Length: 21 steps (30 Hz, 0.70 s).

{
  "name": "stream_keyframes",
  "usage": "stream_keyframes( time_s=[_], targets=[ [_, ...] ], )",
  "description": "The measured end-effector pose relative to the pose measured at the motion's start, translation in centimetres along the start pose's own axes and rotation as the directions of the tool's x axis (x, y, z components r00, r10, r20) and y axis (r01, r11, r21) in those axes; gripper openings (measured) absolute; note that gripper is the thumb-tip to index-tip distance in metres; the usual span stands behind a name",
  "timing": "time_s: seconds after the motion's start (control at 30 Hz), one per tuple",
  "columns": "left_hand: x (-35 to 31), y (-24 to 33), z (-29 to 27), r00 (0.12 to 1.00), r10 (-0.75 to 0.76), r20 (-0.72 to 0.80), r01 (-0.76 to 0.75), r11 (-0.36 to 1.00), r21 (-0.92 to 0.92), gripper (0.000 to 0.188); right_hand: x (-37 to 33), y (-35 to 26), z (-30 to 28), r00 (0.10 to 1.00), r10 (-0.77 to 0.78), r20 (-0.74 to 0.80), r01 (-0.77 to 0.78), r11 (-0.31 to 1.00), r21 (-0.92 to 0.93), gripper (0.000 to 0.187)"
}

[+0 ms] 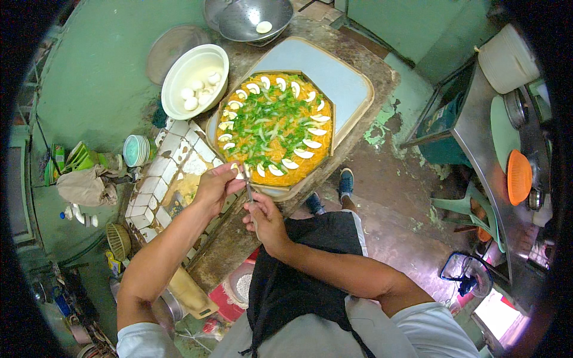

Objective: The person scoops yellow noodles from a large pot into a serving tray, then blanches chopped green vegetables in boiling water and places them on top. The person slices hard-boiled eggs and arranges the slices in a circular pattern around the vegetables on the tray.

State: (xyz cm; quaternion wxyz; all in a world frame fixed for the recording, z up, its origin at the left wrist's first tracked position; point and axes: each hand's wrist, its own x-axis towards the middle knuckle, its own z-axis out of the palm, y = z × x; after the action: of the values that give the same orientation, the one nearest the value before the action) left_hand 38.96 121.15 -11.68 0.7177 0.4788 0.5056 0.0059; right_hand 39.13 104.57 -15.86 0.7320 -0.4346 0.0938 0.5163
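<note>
An octagonal tray of orange noodles [307, 161] lies before me, topped with chopped green onions [262, 128] and pale strips. Boiled egg slices [311, 144] ring most of its edge. At the tray's near left corner, my left hand [213, 188] pinches a piece of boiled egg [237, 172] in its fingertips. My right hand [268, 227] is closed round a small knife [249, 186], whose blade points up beside that egg piece. Just left of the tray, a white bowl [170, 107] holds several whole peeled eggs [191, 102].
Under the noodles is a light blue board [346, 95] on a worn counter [382, 70]. A metal colander [239, 21] with an egg half stands behind. White tiles [149, 185] edge the left side. To the right are a metal table [477, 137] and an orange basket [518, 178].
</note>
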Motion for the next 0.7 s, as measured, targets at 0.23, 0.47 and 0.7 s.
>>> stream_keyframes(
  time_s=[0.23, 0.47, 0.7],
  targets=[
    [0.3, 0.2, -0.2, 0.996, 0.089, -0.033, -0.085, 0.990, 0.114, 0.029, -1.1, -1.0, 0.9, 0.994, 0.017, 0.112, -0.029, 0.993, 0.112, 0.032],
    [1.0, 1.5, -1.6, 1.000, -0.013, 0.022, 0.011, 0.998, 0.060, 0.027, 0.7, 1.5, 1.6, 0.991, -0.092, 0.099, 0.094, 0.995, -0.017, 0.034],
    [2.3, 2.0, -1.7, 0.997, 0.060, -0.053, -0.052, 0.990, 0.131, 0.028, 2.6, 1.1, 4.5, 0.999, 0.009, -0.040, 0.005, 0.945, 0.327, 0.035]
  ],
)
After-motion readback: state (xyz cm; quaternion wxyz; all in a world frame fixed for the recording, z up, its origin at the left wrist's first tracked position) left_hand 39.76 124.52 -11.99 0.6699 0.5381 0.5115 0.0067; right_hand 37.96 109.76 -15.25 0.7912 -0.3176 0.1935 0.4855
